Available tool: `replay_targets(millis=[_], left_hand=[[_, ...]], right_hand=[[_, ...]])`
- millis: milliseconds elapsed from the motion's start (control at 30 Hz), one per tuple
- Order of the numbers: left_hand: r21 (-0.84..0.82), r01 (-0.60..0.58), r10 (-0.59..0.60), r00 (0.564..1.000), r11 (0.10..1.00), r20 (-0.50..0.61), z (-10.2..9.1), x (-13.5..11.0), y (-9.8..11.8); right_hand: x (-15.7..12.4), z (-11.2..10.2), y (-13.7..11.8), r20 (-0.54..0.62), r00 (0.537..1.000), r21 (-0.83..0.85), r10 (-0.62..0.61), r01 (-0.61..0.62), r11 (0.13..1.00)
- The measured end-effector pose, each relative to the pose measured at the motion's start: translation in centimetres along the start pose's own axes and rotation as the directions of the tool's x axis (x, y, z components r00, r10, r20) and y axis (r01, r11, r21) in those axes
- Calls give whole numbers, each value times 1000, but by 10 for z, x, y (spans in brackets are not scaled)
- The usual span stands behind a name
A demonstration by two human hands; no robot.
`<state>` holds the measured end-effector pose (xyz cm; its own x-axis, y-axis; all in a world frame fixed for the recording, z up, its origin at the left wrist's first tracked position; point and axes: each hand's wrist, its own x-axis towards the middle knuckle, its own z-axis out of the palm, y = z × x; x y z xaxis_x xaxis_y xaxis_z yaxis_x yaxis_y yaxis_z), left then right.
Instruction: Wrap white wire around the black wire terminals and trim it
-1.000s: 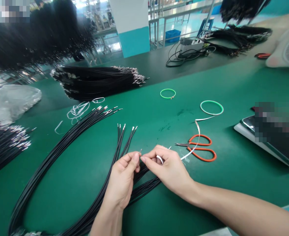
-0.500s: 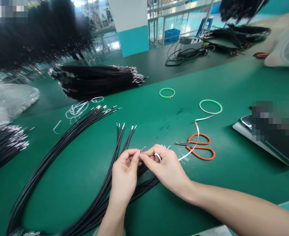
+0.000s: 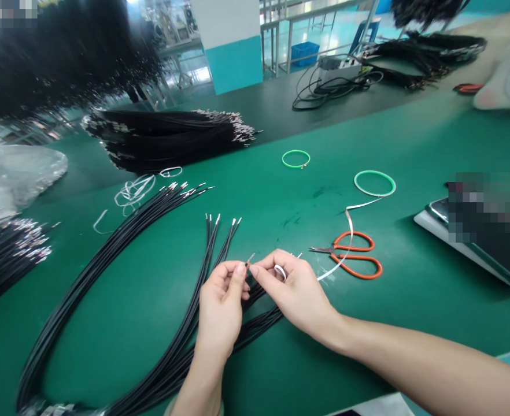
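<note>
My left hand [image 3: 221, 306] pinches a black cable near its end, and the thin bare tip [image 3: 251, 257] sticks up between thumb and forefinger. Close against it, my right hand [image 3: 298, 294] has thumb and forefinger together at that tip, with a white strip [image 3: 335, 268] looped over its fingers. The strip runs back to a white-and-green ring [image 3: 375, 183] and passes over orange-handled scissors [image 3: 358, 233]. Below my hands lie black cables [image 3: 181, 341] with metal ends, curving round from a longer bunch [image 3: 75, 283] at the left. Exactly what the right fingertips grip is hidden.
Behind lies a thick black cable bundle [image 3: 163, 138], with white strip scraps [image 3: 134, 192] before it. More cables [image 3: 7, 254] and clear plastic [image 3: 25, 170] are at left. A green ring [image 3: 296, 159], a dark flat device [image 3: 493, 248] and a grey box [image 3: 337, 72] with cords also lie on the table.
My right fingertips have drawn slightly away from the left ones, so more of the cable tip shows. The view has shifted slightly.
</note>
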<state>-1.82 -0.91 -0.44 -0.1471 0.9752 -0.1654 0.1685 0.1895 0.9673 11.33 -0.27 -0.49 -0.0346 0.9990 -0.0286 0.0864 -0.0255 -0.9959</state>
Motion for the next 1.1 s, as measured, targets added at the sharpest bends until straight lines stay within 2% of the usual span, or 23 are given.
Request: replay_targets(millis=[333,700,1100], left_hand=[[40,44,-45,999,998,24,0,1,-3],[-33,120,-118,991,992,64,1,-1,2],[-206,219,-182,966,954,182,-3,-1,2]], right_hand=[[1,-2,1,30,999,-49,-28,29,998],[1,-2,2,49,996,-44,-68,71,997],[4,-4,4,71,990,0,-122,123,992]])
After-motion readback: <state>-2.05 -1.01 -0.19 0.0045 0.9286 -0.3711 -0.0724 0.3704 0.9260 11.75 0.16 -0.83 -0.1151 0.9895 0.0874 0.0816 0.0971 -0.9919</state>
